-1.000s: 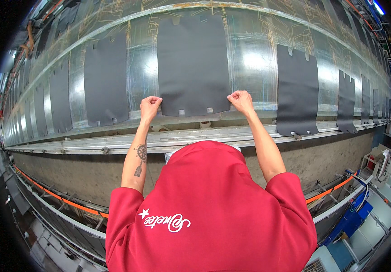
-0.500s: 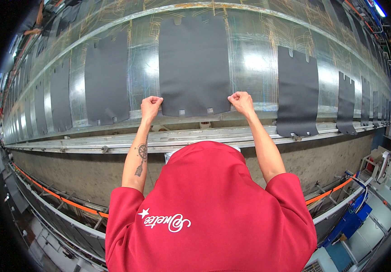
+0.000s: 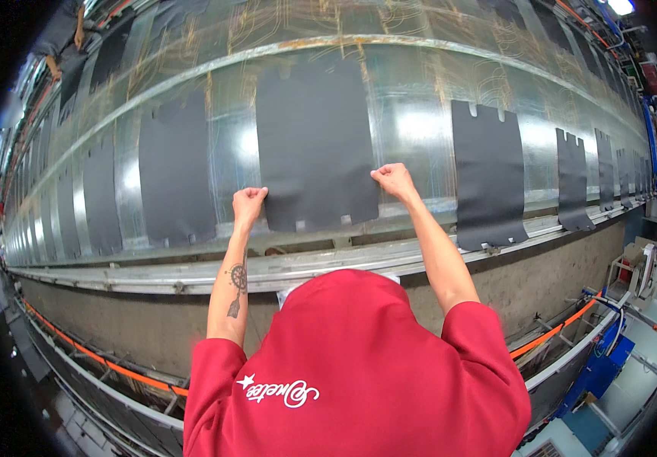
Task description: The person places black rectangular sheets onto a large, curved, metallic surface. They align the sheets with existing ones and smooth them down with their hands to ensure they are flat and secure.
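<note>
Hidden: the lower body is blocked by the red hooded top [image 3: 359, 365]; the fingertips are turned away from the camera, so the exact grip cannot be made out.
Left hand [image 3: 248, 204]: clenched at the lower left corner of the dark grey sheet [image 3: 314, 141].
Right hand [image 3: 394, 180]: clenched at the sheet's lower right edge.
Sheet position: laid flat against the shiny curved metal surface [image 3: 412, 114], between 2 similar sheets, one on the left [image 3: 174, 171] and one on the right [image 3: 490, 179].
Long axis: up and down the surface, notched bottom edge toward the person.
Below: a metal rail [image 3: 153, 278] is seen along the surface's lower edge.
</note>
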Tool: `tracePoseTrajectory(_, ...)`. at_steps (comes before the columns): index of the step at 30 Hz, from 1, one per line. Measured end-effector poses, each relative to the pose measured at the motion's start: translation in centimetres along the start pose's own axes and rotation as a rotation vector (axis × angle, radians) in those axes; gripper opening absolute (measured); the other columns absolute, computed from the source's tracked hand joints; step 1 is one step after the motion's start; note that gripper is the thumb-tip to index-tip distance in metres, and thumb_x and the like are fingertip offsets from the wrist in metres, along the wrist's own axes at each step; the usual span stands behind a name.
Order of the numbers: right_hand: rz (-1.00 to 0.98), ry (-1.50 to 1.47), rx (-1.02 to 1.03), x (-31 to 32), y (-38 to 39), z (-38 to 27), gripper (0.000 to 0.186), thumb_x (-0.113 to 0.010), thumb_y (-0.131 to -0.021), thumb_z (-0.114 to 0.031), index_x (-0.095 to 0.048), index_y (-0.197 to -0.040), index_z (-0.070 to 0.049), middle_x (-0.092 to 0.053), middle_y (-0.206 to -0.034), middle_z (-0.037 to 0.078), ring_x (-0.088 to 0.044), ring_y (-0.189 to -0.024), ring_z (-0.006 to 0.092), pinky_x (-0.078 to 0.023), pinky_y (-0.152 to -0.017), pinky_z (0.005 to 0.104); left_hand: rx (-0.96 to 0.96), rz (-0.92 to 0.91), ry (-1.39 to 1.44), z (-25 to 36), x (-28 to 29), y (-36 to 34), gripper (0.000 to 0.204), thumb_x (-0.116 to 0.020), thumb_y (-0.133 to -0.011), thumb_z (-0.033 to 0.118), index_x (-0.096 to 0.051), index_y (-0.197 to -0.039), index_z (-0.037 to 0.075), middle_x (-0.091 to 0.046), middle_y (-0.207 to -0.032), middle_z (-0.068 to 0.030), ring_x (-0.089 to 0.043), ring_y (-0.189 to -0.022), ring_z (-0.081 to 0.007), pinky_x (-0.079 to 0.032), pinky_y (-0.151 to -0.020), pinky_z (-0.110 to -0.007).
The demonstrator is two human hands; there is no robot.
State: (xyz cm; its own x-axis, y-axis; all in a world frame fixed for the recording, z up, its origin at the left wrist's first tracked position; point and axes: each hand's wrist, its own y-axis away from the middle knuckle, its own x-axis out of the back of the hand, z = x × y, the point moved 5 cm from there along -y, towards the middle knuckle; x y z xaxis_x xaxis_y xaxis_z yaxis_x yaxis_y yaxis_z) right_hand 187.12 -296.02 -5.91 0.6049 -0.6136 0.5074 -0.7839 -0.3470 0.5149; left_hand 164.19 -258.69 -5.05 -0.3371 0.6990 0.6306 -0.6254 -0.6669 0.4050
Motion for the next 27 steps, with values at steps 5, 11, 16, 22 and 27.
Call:
tracePoseTrajectory(5,0.070,-0.132,0.050,0.7,-4.8,-2.3,0.030,-0.074,-0.086,-0.031,-0.074,-0.092,-0.001,-0.068,-0.067,0.002,-0.059,-0.056,0.0088,-0.049,-0.054,0.0272,-0.008,0.036,0.045,2.7,0.0,-3.1,0.037,-0.077,-0.083,0.032,-0.076,-0.096,-0.003,-0.076,-0.085,-0.0135,-0.071,-0.080,-0.0188,-0.054,-0.077,-0.033)
tracePoseTrajectory(11,0.147,-0.152,0.042,1.8,-8.7,-4.3,0.027,-0.072,-0.086,-0.029,-0.074,-0.092,-0.003,-0.068,-0.068,0.002,-0.060,-0.056,0.0089,-0.049,-0.053,0.0276,-0.008,0.092,0.107,4.6,0.3,-7.1,0.032,-0.077,-0.083,0.028,-0.076,-0.095,-0.002,-0.076,-0.086,-0.0111,-0.070,-0.078,-0.0157,-0.054,-0.076,-0.031)
tracePoseTrajectory(16,0.281,-0.020,0.036,2.3,-9.1,-5.4,0.024,-0.071,-0.080,-0.029,-0.077,-0.087,-0.007,-0.074,-0.078,0.014,-0.073,-0.077,0.0289,-0.057,-0.075,0.0390,0.004,0.115,0.092,5.9,0.6,-8.6,0.029,-0.079,-0.083,0.026,-0.076,-0.092,-0.001,-0.075,-0.083,-0.0087,-0.068,-0.076,-0.0141,-0.053,-0.074,-0.030)
tracePoseTrajectory(22,0.289,0.039,0.022,1.2,-8.0,-5.3,0.027,-0.073,-0.081,-0.030,-0.076,-0.093,-0.006,-0.074,-0.084,0.013,-0.072,-0.082,0.0266,-0.056,-0.077,0.0388,0.001,0.040,0.159,6.5,-0.4,-9.2,0.032,-0.082,-0.080,0.026,-0.074,-0.096,-0.001,-0.074,-0.085,-0.0086,-0.068,-0.078,-0.0146,-0.054,-0.074,-0.029)
tracePoseTrajectory(27,0.358,0.098,-0.067,1.4,-6.4,-6.7,0.028,-0.073,-0.083,-0.030,-0.076,-0.097,-0.006,-0.076,-0.090,0.013,-0.073,-0.088,0.0288,-0.057,-0.082,0.0401,-0.044,0.061,0.150,5.4,-0.7,-9.5,0.035,-0.083,-0.080,0.025,-0.072,-0.100,-0.002,-0.074,-0.088,-0.0100,-0.069,-0.080,-0.0156,-0.054,-0.076,-0.030)
